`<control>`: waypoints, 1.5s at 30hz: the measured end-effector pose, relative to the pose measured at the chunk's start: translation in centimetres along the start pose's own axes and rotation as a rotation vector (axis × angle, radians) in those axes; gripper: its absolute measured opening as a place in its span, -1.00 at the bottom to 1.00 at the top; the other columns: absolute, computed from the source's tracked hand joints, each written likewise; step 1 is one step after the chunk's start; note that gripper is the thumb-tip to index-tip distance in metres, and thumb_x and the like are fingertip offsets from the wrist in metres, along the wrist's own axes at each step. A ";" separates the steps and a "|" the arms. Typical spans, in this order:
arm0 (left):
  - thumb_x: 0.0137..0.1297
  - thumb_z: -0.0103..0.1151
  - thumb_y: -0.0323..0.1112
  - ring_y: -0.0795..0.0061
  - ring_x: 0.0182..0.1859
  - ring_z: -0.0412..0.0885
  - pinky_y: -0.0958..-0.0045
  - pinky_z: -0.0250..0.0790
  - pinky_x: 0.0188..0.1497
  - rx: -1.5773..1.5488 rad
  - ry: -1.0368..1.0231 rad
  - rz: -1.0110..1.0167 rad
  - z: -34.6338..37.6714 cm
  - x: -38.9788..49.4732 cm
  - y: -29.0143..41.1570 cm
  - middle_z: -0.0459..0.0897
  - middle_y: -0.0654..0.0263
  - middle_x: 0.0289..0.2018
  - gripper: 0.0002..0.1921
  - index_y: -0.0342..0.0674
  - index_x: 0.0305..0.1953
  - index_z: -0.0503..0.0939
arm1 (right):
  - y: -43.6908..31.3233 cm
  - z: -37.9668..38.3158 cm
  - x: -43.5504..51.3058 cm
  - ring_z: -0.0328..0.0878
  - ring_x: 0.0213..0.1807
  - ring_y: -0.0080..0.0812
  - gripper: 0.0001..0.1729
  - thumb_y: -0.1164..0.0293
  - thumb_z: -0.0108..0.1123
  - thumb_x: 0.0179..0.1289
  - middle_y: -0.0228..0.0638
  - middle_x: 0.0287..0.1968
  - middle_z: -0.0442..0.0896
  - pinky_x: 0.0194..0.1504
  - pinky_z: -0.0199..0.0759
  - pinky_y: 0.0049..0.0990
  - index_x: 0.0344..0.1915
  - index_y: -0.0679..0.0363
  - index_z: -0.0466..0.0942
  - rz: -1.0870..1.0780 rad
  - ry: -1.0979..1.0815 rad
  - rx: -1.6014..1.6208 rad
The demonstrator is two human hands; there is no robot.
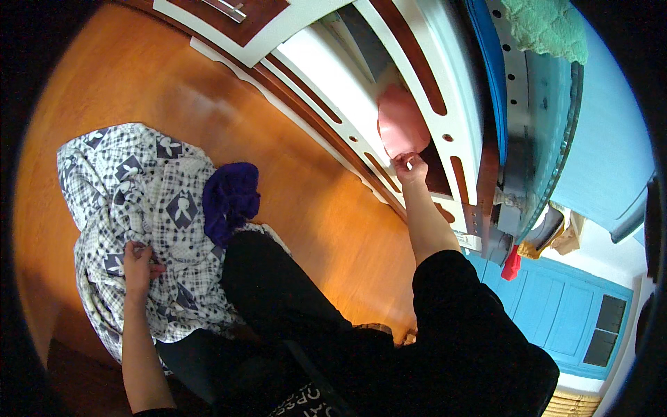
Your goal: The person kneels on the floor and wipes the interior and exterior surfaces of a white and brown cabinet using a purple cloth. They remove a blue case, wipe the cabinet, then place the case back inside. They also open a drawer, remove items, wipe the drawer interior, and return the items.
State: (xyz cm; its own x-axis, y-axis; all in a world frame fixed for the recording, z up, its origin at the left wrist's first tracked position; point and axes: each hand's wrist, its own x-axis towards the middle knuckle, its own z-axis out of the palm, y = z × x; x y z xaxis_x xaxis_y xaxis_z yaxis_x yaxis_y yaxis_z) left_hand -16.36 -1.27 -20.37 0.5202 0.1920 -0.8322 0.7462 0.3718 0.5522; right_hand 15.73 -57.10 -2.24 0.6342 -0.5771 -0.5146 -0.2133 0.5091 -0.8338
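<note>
My right hand reaches into an opening of a white and dark red cabinet, its fingertips at the lower edge of a smooth pink object, maybe a plastic bowl or basin. Whether the fingers grip it or only touch it is not clear. On the left, my left hand rests on a bunched white blanket with dark checks and rabbit figures. Its fingers are partly curled against the fabric, and a grip on it cannot be made out. A crumpled dark purple cloth lies at the blanket's right edge, near my knee.
Brown wood-look flooring runs between the blanket and the cabinet. A cabinet door with a metal handle is at the top. On the right are a glass-edged shelf, a green cloth, a red cloth item and a blue door.
</note>
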 end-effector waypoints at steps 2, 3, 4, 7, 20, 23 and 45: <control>0.21 0.00 -0.36 0.36 -0.67 0.54 0.52 0.32 -0.73 -0.030 0.005 0.002 0.0 -0.4 0.0 0.50 0.16 -0.42 -0.72 -0.24 -0.10 0.22 | 0.3 1.5 -0.1 0.27 -0.53 -0.38 -0.72 0.26 -0.14 0.27 -0.28 -0.57 0.29 -0.56 0.21 -0.45 -0.43 0.25 0.28 0.032 0.240 -0.014; 0.21 -0.01 -0.37 0.35 -0.67 0.54 0.51 0.32 -0.72 -0.053 0.007 0.008 0.2 -0.4 0.0 0.49 0.17 -0.42 -0.73 -0.24 -0.10 0.22 | -0.2 0.3 -0.1 0.21 -0.61 -0.41 -0.71 0.26 -0.18 0.29 -0.29 -0.56 0.31 -0.61 0.12 -0.47 -0.42 0.26 0.31 0.153 -0.035 0.102; 0.20 -0.01 -0.37 0.34 -0.67 0.53 0.51 0.33 -0.72 -0.074 0.006 0.007 0.4 -0.5 0.1 0.49 0.17 -0.43 -0.73 -0.24 -0.11 0.22 | -0.3 -0.5 -0.1 0.18 -0.63 -0.42 -0.73 0.28 -0.21 0.30 -0.28 -0.54 0.33 -0.63 0.09 -0.49 -0.40 0.27 0.31 0.147 -0.040 0.063; 0.20 -0.02 -0.39 0.31 -0.67 0.54 0.49 0.35 -0.71 -0.023 -0.040 0.074 0.4 0.3 -0.2 0.50 0.15 -0.40 -0.73 -0.25 -0.09 0.22 | -3.6 -5.5 3.5 0.16 -0.61 -0.42 -0.78 0.39 -0.32 0.35 -0.33 -0.60 0.29 -0.57 0.12 -0.52 -0.36 0.20 0.30 0.310 0.039 0.071; 0.19 -0.02 -0.39 0.33 -0.70 0.51 0.43 0.35 -0.73 -0.030 -0.003 0.044 0.4 -1.1 0.9 0.49 0.12 -0.45 -0.75 -0.24 -0.13 0.23 | -0.1 -2.6 -3.2 0.19 -0.66 -0.47 -0.74 0.46 -0.33 0.38 -0.27 -0.51 0.44 -0.53 0.21 -0.64 -0.27 0.32 0.36 0.255 -0.237 -0.077; 0.19 -0.01 -0.38 0.33 -0.70 0.51 0.44 0.35 -0.73 -0.022 -0.001 0.026 0.5 -0.6 0.4 0.49 0.12 -0.45 -0.74 -0.25 -0.13 0.23 | -0.3 -3.6 -3.1 0.04 -0.67 -0.54 -0.74 0.49 -0.36 0.35 -0.37 -0.47 0.42 -0.66 0.01 -0.67 -0.31 0.25 0.38 0.214 -0.121 -0.018; 0.14 0.00 -0.41 0.33 -0.77 0.48 0.48 0.28 -0.82 -0.093 -0.042 0.017 0.3 -0.4 1.0 0.49 0.21 -0.56 -0.76 -0.21 -0.15 0.29 | 8.1 25.2 -0.3 0.37 -0.60 -0.40 -0.81 0.49 -0.16 0.23 -0.29 -0.59 0.47 -0.32 0.49 -0.32 -0.37 0.25 0.46 -0.146 -0.221 0.019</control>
State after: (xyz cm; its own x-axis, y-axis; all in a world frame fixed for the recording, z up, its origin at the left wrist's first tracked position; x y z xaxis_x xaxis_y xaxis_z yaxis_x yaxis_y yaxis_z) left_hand -15.70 -1.24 -19.48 0.5506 0.1614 -0.8190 0.6963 0.4523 0.5572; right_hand 32.54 -36.77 -3.79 0.8044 -0.4931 -0.3315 -0.0949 0.4441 -0.8910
